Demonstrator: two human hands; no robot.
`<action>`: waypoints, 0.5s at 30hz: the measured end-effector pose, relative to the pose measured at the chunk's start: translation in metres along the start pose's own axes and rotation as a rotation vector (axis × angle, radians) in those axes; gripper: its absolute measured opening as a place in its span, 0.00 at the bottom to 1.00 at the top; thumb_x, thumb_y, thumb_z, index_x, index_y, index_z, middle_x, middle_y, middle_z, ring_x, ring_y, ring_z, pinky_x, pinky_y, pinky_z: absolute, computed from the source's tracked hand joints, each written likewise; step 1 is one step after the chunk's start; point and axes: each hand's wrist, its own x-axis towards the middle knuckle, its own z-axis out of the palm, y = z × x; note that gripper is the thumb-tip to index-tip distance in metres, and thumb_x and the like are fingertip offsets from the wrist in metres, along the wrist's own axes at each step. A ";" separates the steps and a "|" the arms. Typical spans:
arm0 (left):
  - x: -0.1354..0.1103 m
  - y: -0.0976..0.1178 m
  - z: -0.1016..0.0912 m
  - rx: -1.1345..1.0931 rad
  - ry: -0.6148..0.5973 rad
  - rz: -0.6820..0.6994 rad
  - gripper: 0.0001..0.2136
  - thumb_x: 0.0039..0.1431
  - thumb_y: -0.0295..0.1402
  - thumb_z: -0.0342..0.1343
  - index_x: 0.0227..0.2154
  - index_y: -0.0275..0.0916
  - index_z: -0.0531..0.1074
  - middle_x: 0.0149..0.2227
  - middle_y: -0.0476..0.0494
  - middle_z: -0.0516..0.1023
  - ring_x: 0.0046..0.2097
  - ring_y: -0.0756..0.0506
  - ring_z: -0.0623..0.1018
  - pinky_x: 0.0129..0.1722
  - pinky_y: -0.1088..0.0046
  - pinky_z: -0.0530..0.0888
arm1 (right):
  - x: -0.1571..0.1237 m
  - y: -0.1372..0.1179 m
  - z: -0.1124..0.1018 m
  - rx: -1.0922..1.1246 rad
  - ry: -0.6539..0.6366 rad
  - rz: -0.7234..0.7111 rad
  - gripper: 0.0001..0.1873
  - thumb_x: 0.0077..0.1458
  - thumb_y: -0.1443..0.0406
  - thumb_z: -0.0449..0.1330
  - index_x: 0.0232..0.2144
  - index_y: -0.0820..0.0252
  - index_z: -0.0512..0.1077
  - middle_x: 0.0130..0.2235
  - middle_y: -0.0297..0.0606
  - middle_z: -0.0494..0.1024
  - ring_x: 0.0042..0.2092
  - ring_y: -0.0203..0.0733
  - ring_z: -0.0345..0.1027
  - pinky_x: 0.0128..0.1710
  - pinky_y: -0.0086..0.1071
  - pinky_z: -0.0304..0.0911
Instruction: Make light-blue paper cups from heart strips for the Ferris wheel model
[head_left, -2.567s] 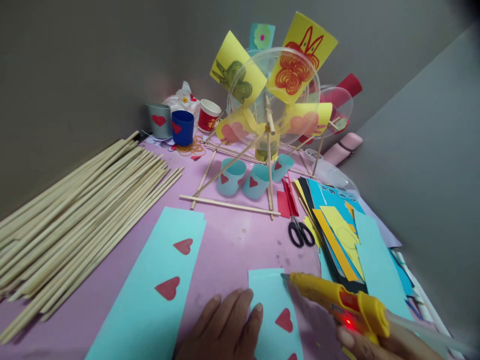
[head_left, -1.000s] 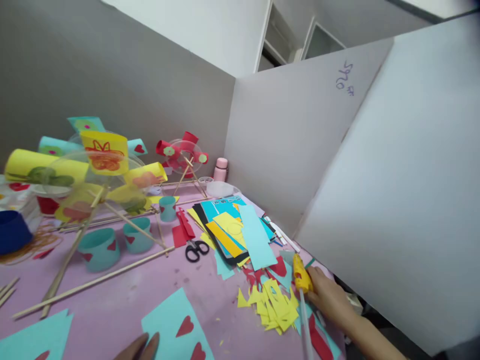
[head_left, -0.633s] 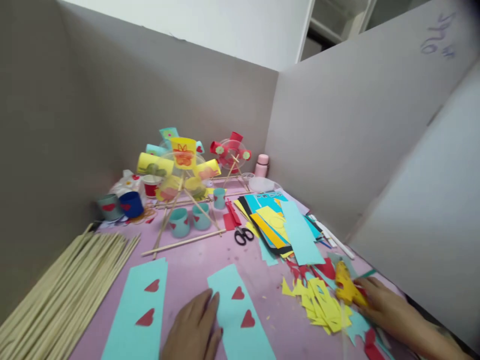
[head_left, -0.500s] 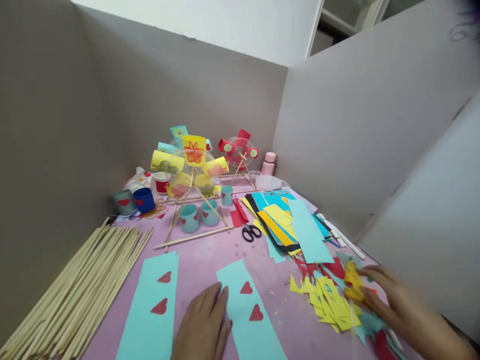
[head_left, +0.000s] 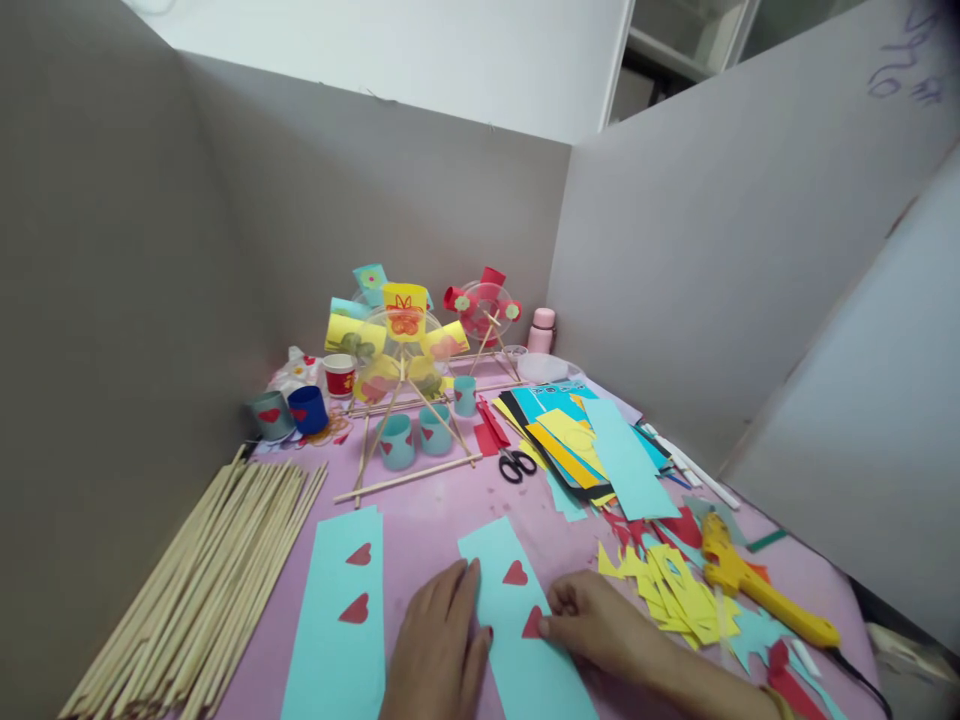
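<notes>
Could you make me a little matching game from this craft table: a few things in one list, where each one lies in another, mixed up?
Things:
1. glue gun
2. sticks
3. scissors
4. left hand

Places:
A. piled along the left wall
B. pressing the left edge of the blue strip
C. lying at the right, past the yellow scraps
D. mid-table, beside the paper stack

Pairs: 1-C, 2-A, 3-D, 4-B

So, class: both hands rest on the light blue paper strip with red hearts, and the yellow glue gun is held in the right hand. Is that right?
Not quite. In the head view the right hand and left hand do rest on the light blue paper strip, but the yellow glue gun lies on the table to the right, held by neither hand.
</notes>
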 end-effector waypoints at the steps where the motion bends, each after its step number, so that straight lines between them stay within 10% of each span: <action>1: 0.000 -0.001 0.000 -0.012 0.007 -0.026 0.21 0.61 0.36 0.45 0.56 0.36 0.60 0.56 0.34 0.67 0.57 0.40 0.66 0.54 0.55 0.67 | -0.001 -0.002 0.001 0.029 -0.001 -0.014 0.13 0.43 0.65 0.57 0.16 0.57 0.55 0.14 0.22 0.53 0.17 0.27 0.46 0.15 0.23 0.40; 8: 0.013 0.009 -0.020 -1.117 0.033 -0.641 0.35 0.54 0.51 0.51 0.57 0.31 0.53 0.55 0.28 0.66 0.54 0.40 0.70 0.52 0.62 0.66 | -0.012 -0.017 0.004 0.110 -0.058 -0.148 0.19 0.46 0.50 0.57 0.20 0.58 0.60 0.16 0.24 0.54 0.18 0.29 0.46 0.18 0.26 0.41; 15: 0.019 0.012 -0.025 -1.366 0.019 -0.712 0.20 0.46 0.51 0.58 0.29 0.37 0.71 0.20 0.50 0.72 0.24 0.48 0.72 0.25 0.73 0.66 | -0.010 -0.011 0.017 0.039 -0.094 -0.270 0.21 0.47 0.49 0.57 0.21 0.62 0.65 0.21 0.29 0.56 0.25 0.33 0.48 0.23 0.28 0.43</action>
